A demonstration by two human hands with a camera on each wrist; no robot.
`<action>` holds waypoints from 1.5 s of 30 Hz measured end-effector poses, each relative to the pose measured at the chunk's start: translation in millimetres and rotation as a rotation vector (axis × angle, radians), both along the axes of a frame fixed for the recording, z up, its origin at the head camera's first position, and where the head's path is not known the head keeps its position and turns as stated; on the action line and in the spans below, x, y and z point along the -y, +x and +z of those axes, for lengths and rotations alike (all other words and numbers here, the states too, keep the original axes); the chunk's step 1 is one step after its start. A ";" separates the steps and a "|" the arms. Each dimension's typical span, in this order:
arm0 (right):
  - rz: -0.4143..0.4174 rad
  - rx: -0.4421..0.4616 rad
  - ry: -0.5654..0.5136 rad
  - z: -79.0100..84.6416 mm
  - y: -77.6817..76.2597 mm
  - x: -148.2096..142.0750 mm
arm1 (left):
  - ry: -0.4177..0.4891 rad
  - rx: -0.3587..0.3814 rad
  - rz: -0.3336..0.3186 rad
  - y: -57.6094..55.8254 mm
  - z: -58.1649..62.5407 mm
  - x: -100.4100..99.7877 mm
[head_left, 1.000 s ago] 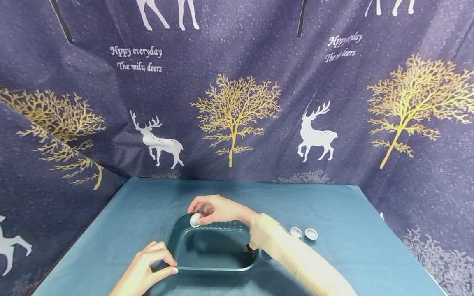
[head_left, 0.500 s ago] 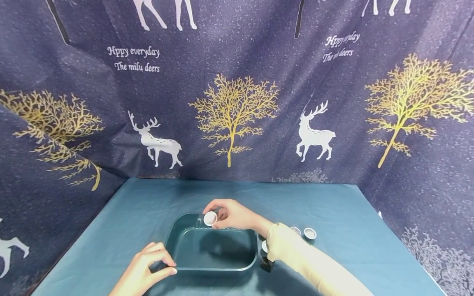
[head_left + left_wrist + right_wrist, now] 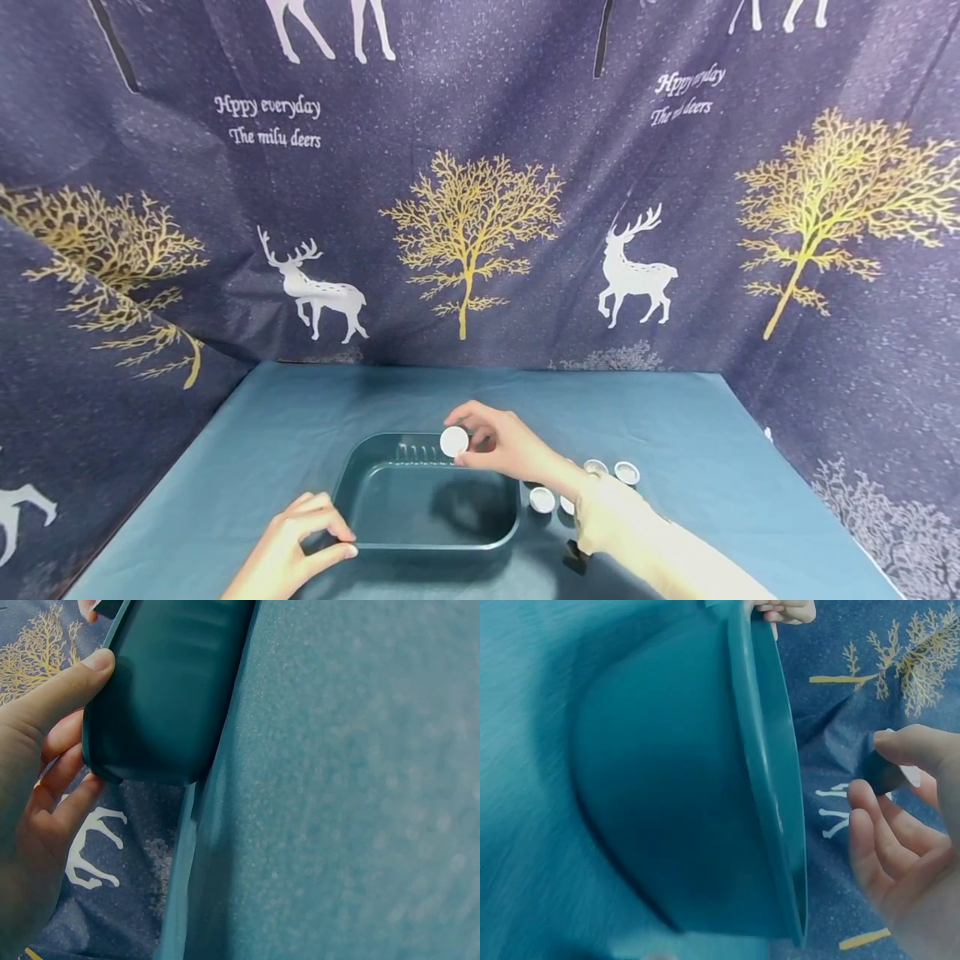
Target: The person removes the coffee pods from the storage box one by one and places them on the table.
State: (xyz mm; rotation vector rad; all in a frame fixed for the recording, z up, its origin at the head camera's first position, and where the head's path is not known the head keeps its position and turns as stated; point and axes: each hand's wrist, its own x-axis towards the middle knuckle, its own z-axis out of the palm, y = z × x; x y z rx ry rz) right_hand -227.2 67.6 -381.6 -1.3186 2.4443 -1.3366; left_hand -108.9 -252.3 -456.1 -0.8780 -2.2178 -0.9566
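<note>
My left hand (image 3: 287,542) holds the front-left corner of a dark green plastic basin (image 3: 427,547). In the left wrist view its thumb lies on the rim of the basin (image 3: 169,697), with fingers below. Over the basin's back-right rim, my right hand (image 3: 510,442) pinches a small coffee capsule (image 3: 453,442) by its edge, its round white face toward the head camera. The right wrist view shows the capsule (image 3: 883,776) side-on: a dark tapered body with a pale lid, between thumb and fingertips. Inside the basin, the visible floor shows only shadow.
To the right of the basin, several similar capsules (image 3: 542,500) stand with pale faces up, partly hidden by my right forearm. A small black object (image 3: 575,557) shows beside the right sleeve. Blue cloth (image 3: 675,533) covers the table, and a patterned curtain (image 3: 480,108) hangs behind.
My right hand has moved right with the capsule, from the basin's back-left corner to its back-right side. More of the capsules at the right now show. The left hand keeps its hold.
</note>
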 end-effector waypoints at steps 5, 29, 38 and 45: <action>-0.041 -0.014 0.021 4.1 9.2 -16.2 | -0.005 0.011 0.007 2.0 1.7 0.1; -0.231 0.106 -0.083 -16.7 26.7 -96.1 | -0.010 0.002 0.012 2.0 -0.3 -1.6; -0.303 0.111 -0.135 -24.2 31.4 -123.3 | -0.014 -0.010 0.010 0.2 -0.7 -0.5; -0.316 0.117 -0.168 -23.5 35.5 -143.2 | 0.005 -0.003 -0.007 0.3 1.1 -1.9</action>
